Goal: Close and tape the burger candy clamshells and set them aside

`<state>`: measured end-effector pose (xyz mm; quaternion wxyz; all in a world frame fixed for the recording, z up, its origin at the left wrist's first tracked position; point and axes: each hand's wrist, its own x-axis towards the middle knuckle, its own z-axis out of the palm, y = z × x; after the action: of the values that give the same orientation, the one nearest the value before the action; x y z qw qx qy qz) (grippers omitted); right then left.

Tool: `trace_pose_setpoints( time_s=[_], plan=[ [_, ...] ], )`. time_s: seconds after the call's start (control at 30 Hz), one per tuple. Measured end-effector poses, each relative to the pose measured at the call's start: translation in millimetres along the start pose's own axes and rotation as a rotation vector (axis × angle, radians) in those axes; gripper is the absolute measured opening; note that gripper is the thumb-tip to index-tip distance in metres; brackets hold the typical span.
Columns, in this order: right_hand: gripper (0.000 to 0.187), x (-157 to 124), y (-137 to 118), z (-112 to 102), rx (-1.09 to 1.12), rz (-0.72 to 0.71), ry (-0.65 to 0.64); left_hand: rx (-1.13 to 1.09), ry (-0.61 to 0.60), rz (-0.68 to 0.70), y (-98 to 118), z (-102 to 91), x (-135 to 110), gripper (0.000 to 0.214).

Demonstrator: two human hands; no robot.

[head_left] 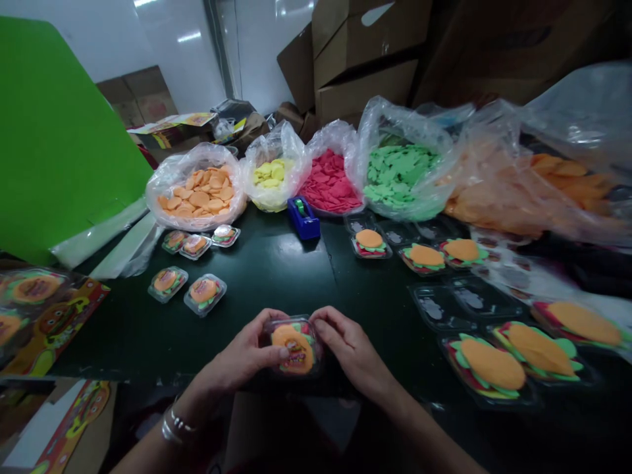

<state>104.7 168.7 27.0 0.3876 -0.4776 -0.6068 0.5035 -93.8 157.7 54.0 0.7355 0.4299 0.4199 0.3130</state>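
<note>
A clear plastic clamshell box [302, 359] with a toy burger in it is at the table's front edge, its lid closed and a printed label on top. My left hand [247, 352] grips its left side, thumb across the lid. My right hand [351, 345] has its fingers curled and pinched at the box's right edge; the fingertips are partly hidden. Several closed burger boxes [205, 293] sit to the left. On the right are open clamshells holding stacked orange, green and red burger pieces [492, 366].
A blue tape dispenser [305, 218] stands mid-table. Behind it are plastic bags of orange discs [200, 194], yellow pieces [269, 174], red pieces [332, 181] and green pieces [402, 171]. A green panel [59, 145] rises at left, above a printed burger carton [59, 316]. Cardboard boxes [368, 59] are stacked behind.
</note>
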Motion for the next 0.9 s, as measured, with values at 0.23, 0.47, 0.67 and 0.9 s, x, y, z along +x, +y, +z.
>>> trace_pose_setpoints(
  time_s=[0.23, 0.47, 0.67, 0.9],
  plan=[
    [0.031, 10.1, 9.3, 4.9, 0.124, 0.054, 0.025, -0.059, 0.035, 0.020, -6.4, -13.2, 15.3, 0.030],
    [0.034, 5.9, 18.6, 15.3, 0.268, 0.084, 0.093, -0.138, 0.223, 0.030, -10.9, -16.9, 34.8, 0.017],
    [0.034, 9.0, 29.6, 14.1, 0.493, 0.158, 0.198, -0.104, 0.222, 0.027, -7.5, -12.1, 28.9, 0.020],
    [0.035, 11.6, 19.6, 16.7, 0.750, 0.134, 0.312, -0.083, 0.373, 0.077, -19.0, -7.2, 9.7, 0.028]
  ],
)
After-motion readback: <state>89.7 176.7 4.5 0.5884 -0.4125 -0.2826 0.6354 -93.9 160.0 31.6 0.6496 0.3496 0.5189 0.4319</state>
